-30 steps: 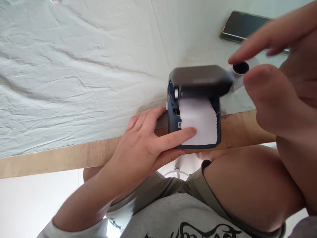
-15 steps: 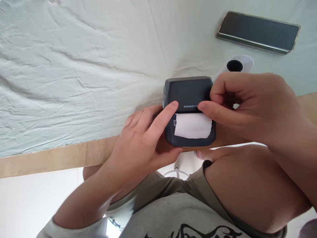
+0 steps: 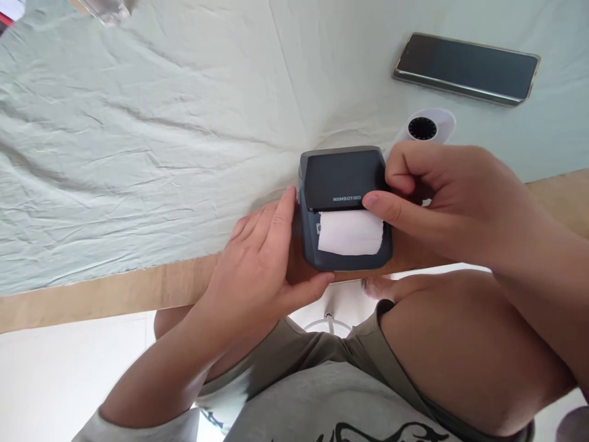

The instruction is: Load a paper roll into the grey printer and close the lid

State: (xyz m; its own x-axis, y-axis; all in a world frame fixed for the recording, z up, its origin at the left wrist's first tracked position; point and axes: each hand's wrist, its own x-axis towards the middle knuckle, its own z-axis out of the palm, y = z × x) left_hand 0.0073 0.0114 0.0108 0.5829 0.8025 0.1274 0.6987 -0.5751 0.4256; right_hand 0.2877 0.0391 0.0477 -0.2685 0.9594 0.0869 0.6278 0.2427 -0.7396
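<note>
A dark label printer (image 3: 345,178) marked NIIMBOT sits at the table's front edge, lid down. White paper (image 3: 350,233) sticks out of its slot and lies over the lower front. Along the printer's left side, my left hand (image 3: 251,261) rests with fingers stretched and thumb apart, the index fingertip at the side and the thumb tip by the front edge. My right hand (image 3: 453,199) is closed at the right side: its thumb presses on the lid beside the lettering, and its curled fingers meet the lid's right edge, partly hidden.
Behind my right hand lies a white device with a round black opening (image 3: 422,128), partly covered. A phone (image 3: 467,67) lies at the back right. At the upper left is a clear object (image 3: 108,9), cut off by the frame. A wrinkled pale cloth (image 3: 138,153) covers the table above its wooden edge (image 3: 175,285).
My left index finger has come off the lid to the printer's left side. My right thumb stays on the lid. The view has shifted slightly.
</note>
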